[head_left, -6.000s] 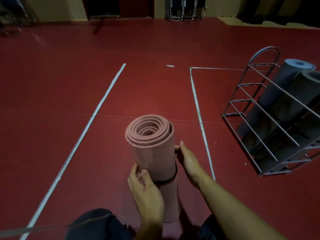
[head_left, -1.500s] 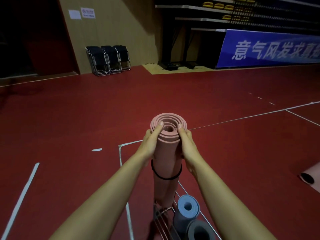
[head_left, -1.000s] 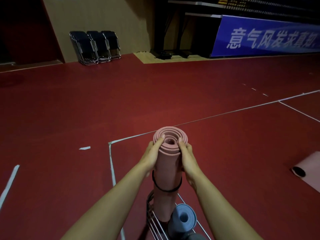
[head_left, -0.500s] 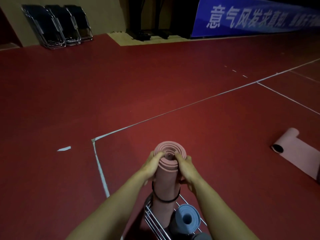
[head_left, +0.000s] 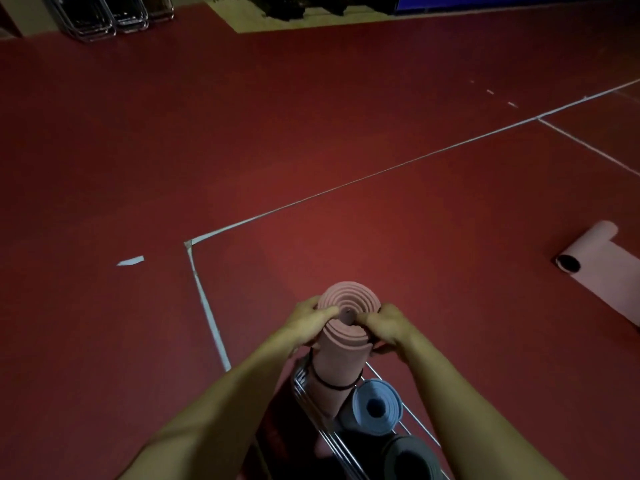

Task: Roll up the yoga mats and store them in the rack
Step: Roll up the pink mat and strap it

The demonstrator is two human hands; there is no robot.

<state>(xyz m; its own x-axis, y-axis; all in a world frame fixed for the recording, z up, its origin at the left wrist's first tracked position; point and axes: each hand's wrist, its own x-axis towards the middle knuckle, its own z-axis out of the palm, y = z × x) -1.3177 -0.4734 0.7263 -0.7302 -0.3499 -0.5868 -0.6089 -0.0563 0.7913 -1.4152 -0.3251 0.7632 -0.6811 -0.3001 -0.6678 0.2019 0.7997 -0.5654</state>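
The person's left hand (head_left: 311,318) and right hand (head_left: 384,327) — 2 hands curled round the top of the pink mat (head_left: 341,355) — squeeze soft, light foam, probably bendy; holding high steers it into the rack (head_left: 311,407).

Standing upright in the silver wire rack (head_left: 313,407): a rolled pink foam mat (head_left: 341,344) with a thin black band (head_left: 329,384) around it. Sitting just beside it, a rolled blue mat (head_left: 377,407) and a dark grey roll (head_left: 408,459). Lying half-unrolled on the floor, well apart: another pink mat (head_left: 602,271).

Dim red floor (head_left: 173,150), white lines (head_left: 346,183), folded chairs (head_left: 104,15)
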